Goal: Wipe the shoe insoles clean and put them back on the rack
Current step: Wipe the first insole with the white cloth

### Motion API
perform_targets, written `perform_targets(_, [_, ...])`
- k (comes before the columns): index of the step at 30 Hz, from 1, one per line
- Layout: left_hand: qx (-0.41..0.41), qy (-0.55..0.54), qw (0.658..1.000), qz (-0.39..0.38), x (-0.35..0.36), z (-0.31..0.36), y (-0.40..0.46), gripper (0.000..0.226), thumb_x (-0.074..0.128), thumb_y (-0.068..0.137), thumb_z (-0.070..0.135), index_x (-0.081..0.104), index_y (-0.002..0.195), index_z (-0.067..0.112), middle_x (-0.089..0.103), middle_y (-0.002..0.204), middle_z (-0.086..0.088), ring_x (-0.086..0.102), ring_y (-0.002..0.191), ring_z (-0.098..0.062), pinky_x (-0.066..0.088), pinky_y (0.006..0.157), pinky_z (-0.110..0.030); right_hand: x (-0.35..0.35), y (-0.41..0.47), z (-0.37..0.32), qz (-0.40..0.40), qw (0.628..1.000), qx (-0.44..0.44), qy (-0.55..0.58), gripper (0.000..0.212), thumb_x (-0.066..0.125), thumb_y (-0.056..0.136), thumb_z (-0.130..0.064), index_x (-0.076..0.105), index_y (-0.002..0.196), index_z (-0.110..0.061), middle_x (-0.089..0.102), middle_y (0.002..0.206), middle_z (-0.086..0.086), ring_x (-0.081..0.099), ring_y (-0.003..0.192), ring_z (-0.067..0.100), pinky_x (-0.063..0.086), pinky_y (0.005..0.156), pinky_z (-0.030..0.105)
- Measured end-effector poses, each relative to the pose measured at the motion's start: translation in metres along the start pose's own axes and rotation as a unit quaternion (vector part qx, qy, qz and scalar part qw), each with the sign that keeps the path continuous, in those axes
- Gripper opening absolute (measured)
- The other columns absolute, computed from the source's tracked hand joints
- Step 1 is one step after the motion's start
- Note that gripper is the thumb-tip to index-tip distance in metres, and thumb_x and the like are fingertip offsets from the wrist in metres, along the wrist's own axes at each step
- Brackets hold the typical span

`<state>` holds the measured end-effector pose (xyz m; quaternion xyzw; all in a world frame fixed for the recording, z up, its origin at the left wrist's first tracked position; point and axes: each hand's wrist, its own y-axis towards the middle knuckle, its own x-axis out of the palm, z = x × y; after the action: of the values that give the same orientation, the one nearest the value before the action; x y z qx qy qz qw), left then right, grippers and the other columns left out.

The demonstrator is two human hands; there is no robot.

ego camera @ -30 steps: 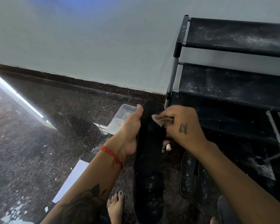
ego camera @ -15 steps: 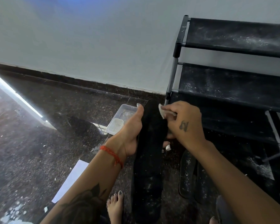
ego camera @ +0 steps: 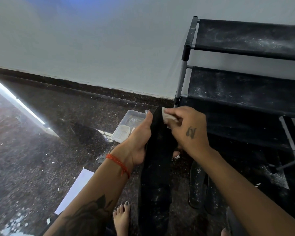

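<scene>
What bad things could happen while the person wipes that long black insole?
The left hand holds the insole only near its top, so its long lower part might flop or slip. The right hand pinches a small wipe, which could easily drop. White dust still speckles the rack shelves, so a clean insole put back there may get dirty again.

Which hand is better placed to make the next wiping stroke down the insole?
Right: the right hand pinches the small white wipe at the long black insole's far tip; the left hand supports it.
</scene>
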<state>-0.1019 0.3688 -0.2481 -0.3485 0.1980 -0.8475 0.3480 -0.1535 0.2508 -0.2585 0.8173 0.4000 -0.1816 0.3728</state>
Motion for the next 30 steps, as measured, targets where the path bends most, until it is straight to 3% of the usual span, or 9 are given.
perform_targets(4, [-0.003, -0.006, 1.000, 0.022, -0.008, 0.002, 0.001, 0.085, 0.021, 0.089, 0.073, 0.075, 0.085, 0.007, 0.068, 0.085, -0.018, 0.066, 0.070, -0.030, 0.056, 0.068, -0.039, -0.004, -0.004, -0.013, -0.121, 0.986, 0.010, 0.110, 0.011, 0.074, 0.078, -0.017, 0.075, 0.089, -0.019, 0.068, 0.082, -0.006, 0.063, 0.066, 0.004, 0.054, 0.056, 0.022])
perform_targets(7, [-0.010, 0.005, 1.000, 0.007, -0.005, 0.003, -0.002, 0.085, 0.018, 0.090, 0.071, 0.068, 0.101, 0.004, 0.067, 0.091, -0.022, 0.065, 0.070, -0.032, 0.057, 0.064, -0.037, -0.013, 0.000, -0.003, -0.143, 0.987, 0.045, 0.055, 0.012, 0.072, 0.079, -0.010, 0.076, 0.085, -0.019, 0.065, 0.076, -0.011, 0.061, 0.062, 0.002, 0.049, 0.049, 0.011])
perform_targets(10, [0.000, 0.006, 1.000, -0.010, 0.001, 0.001, -0.002, 0.081, 0.018, 0.093, 0.066, 0.075, 0.077, 0.011, 0.070, 0.075, -0.018, 0.068, 0.062, -0.029, 0.057, 0.061, -0.038, -0.012, 0.005, 0.007, -0.046, 0.997, 0.046, -0.036, 0.017, 0.066, 0.081, -0.006, 0.074, 0.092, -0.016, 0.070, 0.085, -0.002, 0.061, 0.072, 0.004, 0.041, 0.061, 0.001])
perform_targets(14, [-0.020, -0.001, 1.000, 0.006, -0.002, 0.002, 0.000, 0.087, 0.021, 0.084, 0.078, 0.070, 0.096, 0.007, 0.069, 0.091, -0.021, 0.067, 0.076, -0.035, 0.056, 0.071, -0.044, 0.000, -0.001, -0.004, -0.037, 0.999, 0.007, 0.034, 0.025, 0.071, 0.077, -0.008, 0.072, 0.102, -0.014, 0.068, 0.094, 0.002, 0.059, 0.083, 0.006, 0.048, 0.076, 0.012])
perform_targets(19, [0.017, 0.002, 0.999, 0.035, -0.006, 0.006, 0.000, 0.092, 0.012, 0.086, 0.074, 0.076, 0.067, 0.011, 0.067, 0.075, -0.016, 0.064, 0.065, -0.025, 0.055, 0.065, -0.034, -0.013, -0.007, -0.013, -0.197, 0.971, 0.004, 0.139, 0.009, 0.072, 0.080, -0.011, 0.075, 0.086, -0.017, 0.064, 0.082, -0.005, 0.063, 0.057, 0.009, 0.052, 0.040, 0.025])
perform_targets(23, [-0.005, -0.004, 1.000, 0.020, -0.005, 0.006, -0.001, 0.092, 0.015, 0.082, 0.077, 0.066, 0.104, 0.004, 0.069, 0.086, -0.021, 0.067, 0.068, -0.032, 0.058, 0.063, -0.039, -0.008, -0.002, 0.003, -0.065, 0.997, -0.018, -0.022, 0.013, 0.069, 0.079, -0.007, 0.075, 0.089, -0.013, 0.069, 0.083, 0.001, 0.062, 0.067, 0.007, 0.043, 0.060, 0.006])
perform_targets(25, [-0.016, 0.000, 1.000, 0.012, -0.004, 0.003, 0.000, 0.094, 0.016, 0.080, 0.079, 0.064, 0.111, 0.004, 0.068, 0.092, -0.022, 0.067, 0.073, -0.034, 0.057, 0.065, -0.042, -0.001, 0.000, 0.002, -0.008, 1.000, -0.003, -0.021, 0.022, 0.067, 0.078, -0.002, 0.073, 0.097, -0.012, 0.069, 0.090, 0.002, 0.062, 0.080, 0.009, 0.040, 0.070, 0.004])
perform_targets(28, [-0.006, 0.007, 1.000, 0.022, -0.002, 0.001, -0.001, 0.089, 0.016, 0.082, 0.078, 0.072, 0.091, 0.009, 0.068, 0.083, -0.019, 0.067, 0.068, -0.030, 0.057, 0.065, -0.040, 0.005, -0.004, -0.011, -0.038, 0.998, -0.025, 0.052, 0.022, 0.070, 0.078, -0.004, 0.073, 0.099, -0.011, 0.067, 0.090, 0.002, 0.058, 0.079, 0.005, 0.041, 0.073, 0.002])
perform_targets(30, [0.020, 0.008, 0.999, 0.038, -0.003, 0.002, 0.000, 0.087, 0.013, 0.086, 0.073, 0.074, 0.068, 0.014, 0.065, 0.075, -0.015, 0.063, 0.064, -0.023, 0.053, 0.065, -0.035, 0.000, -0.008, -0.017, -0.096, 0.989, -0.056, 0.100, 0.015, 0.070, 0.080, -0.005, 0.074, 0.093, -0.010, 0.065, 0.085, 0.001, 0.058, 0.068, 0.001, 0.046, 0.062, 0.004])
